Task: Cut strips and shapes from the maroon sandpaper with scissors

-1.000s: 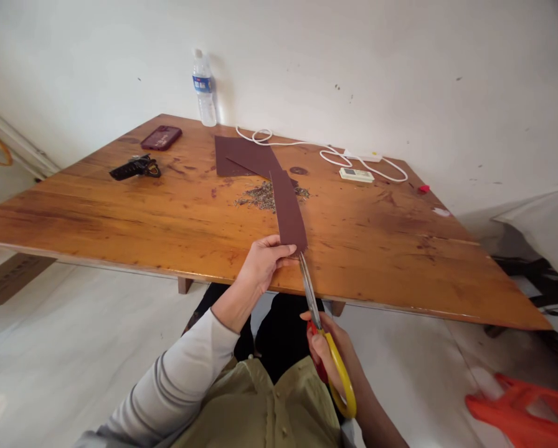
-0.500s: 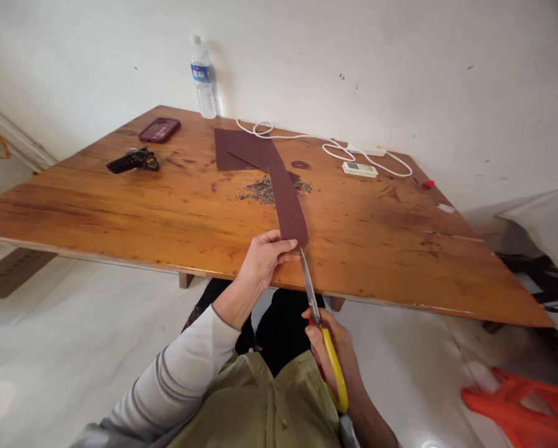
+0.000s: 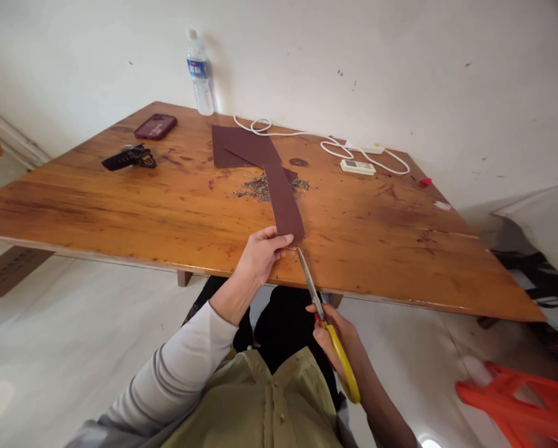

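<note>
My left hand (image 3: 263,252) pinches the near end of a long dark-maroon strip (image 3: 283,202), perhaps paper or thin card, above the table's front edge. My right hand (image 3: 337,336) is wrapped round the yellow and red handles of a pair of scissors (image 3: 309,280). Their blades look nearly closed, with the tips close to the strip's near end; whether they touch it I cannot tell. Under and beside the strip lies a heap of fine dark clippings (image 3: 255,188). Behind it rests a larger maroon sheet (image 3: 227,147) with another piece across it.
On the wooden table (image 3: 204,230) are a black hair claw clip (image 3: 128,157), a maroon phone (image 3: 156,127), a water bottle (image 3: 199,78), a white cable (image 3: 297,134) and a small white box (image 3: 357,167). An orange stool (image 3: 517,398) stands on the floor at right.
My right hand and the scissors' handles have swung slightly to the right, so the scissors slant more. My left hand keeps its pinch on the strip. The whole view has shifted a little.
</note>
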A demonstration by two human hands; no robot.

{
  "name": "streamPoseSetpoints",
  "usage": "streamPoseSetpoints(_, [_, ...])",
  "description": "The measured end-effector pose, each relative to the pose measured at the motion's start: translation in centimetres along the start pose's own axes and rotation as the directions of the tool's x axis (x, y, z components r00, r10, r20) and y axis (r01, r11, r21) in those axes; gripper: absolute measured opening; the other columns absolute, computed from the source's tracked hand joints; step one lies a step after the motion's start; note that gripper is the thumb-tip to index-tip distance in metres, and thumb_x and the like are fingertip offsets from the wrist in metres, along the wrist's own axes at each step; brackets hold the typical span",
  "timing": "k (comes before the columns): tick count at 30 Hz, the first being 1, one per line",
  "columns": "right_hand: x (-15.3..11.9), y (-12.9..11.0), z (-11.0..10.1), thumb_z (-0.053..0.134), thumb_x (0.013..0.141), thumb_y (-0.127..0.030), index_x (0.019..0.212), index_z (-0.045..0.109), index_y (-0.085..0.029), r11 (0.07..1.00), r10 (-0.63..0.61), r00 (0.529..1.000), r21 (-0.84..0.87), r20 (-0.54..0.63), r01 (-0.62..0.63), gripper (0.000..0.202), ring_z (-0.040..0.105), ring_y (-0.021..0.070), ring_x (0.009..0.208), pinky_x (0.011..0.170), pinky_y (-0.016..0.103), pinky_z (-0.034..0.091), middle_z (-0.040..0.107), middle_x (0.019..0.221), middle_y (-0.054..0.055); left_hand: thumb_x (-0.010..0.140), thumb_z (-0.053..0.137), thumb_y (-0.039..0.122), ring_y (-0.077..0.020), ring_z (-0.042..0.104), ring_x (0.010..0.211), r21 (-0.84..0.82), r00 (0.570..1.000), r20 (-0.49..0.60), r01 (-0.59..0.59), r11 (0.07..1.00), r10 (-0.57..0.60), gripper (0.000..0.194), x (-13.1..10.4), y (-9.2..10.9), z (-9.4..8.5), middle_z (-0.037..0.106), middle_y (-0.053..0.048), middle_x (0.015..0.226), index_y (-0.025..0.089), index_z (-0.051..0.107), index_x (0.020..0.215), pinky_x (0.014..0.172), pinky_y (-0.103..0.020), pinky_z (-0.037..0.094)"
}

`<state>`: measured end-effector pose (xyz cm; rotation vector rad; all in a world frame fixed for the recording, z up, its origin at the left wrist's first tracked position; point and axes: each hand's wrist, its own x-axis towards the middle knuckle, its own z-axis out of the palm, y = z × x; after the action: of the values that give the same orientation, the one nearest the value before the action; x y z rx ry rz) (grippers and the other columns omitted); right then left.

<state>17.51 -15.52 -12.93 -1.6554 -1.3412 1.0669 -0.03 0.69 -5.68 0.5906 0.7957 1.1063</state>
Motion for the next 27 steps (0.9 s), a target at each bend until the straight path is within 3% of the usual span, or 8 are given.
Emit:
streamPoseSetpoints(6, [0.6,0.3,-1.1,0.070,0.080,-0.037,0.111,0.080,-0.023,0.996,-0.008,1.000,-0.088,0.005,0.009,0.035,0.050,0.0176,0.058,0.057,0.029,0.045,0.055,0.070,-0.002,0.057,0.093,0.014,-0.0124,0.064,0.063,0.032,0.999,0.018,0.026,0.999,-0.027,0.023,0.0,0.1,-0.1,0.072,-0.003,0.075,0.013,0.074,0.071,0.066,-0.029,0.058])
streamPoseSetpoints(13, [0.7,-0.1,-2.6,0.071,0.085,-0.038,0.115,0.079,-0.022,0.985,0.010,1.000,-0.170,0.018,-0.007,0.035,0.056,0.0189,0.060,0.062,0.030,0.051,0.061,0.071,-0.001,0.055,0.093,0.015,-0.0126,0.065,0.065,0.023,0.999,0.024,0.023,0.999,-0.023,0.026,0.0,0.1,0.0,0.072,-0.002,0.076,0.013,0.074,0.072,0.067,-0.029,0.061])
streamPoseSetpoints(20, [0.7,-0.8,-3.0,0.068,0.088,-0.043,0.114,0.080,-0.023,0.962,-0.043,0.999,-0.270,-0.017,0.037,0.035,0.055,0.0194,0.059,0.060,0.030,0.051,0.059,0.070,-0.001,0.051,0.097,0.020,-0.0130,0.066,0.067,-0.016,0.999,0.043,0.006,1.000,-0.005,0.032,0.0,-0.2,-0.4,0.072,-0.002,0.076,0.014,0.074,0.073,0.069,-0.031,0.062])
streamPoseSetpoints(27, [0.7,-1.3,-3.1,0.069,0.088,-0.043,0.115,0.080,-0.022,0.965,-0.055,0.998,-0.256,-0.007,0.051,0.036,0.053,0.0191,0.059,0.062,0.030,0.050,0.057,0.069,-0.002,0.052,0.098,0.020,-0.0137,0.067,0.071,-0.002,0.996,0.081,0.023,1.000,-0.023,0.033,0.1,-0.2,-0.7,0.074,-0.002,0.079,0.014,0.077,0.076,0.072,-0.031,0.062])
